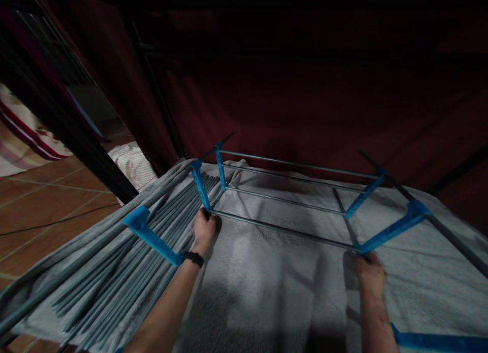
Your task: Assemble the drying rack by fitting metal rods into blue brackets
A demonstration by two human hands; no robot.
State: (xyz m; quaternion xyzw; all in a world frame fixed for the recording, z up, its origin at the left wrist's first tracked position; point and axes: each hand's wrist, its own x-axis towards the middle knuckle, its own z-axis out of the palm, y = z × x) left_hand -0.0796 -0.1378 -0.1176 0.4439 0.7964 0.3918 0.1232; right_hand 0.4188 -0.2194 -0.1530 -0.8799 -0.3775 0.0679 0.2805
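Note:
A frame of grey metal tubes joined by blue brackets stands on a grey blanket. My left hand (205, 230), with a black wristband, is closed around the tube at the foot of a blue bracket (201, 185). At the opposite end, my right hand (370, 276) grips the lower tube beside another blue bracket (394, 232); its fingertips are partly hidden. Between my hands runs a thin crossbar (282, 229), with several more crossbars behind it. A further blue bracket (152, 238) sits on the left side, close to my left wrist.
Several loose grey tubes (125, 271) lie on the blanket (267, 287) at left. Another blue bracket (438, 341) shows at the bottom right. A dark red curtain (305, 104) hangs behind, and a dark post (87, 139) slants down at left over the tiled floor (57, 211).

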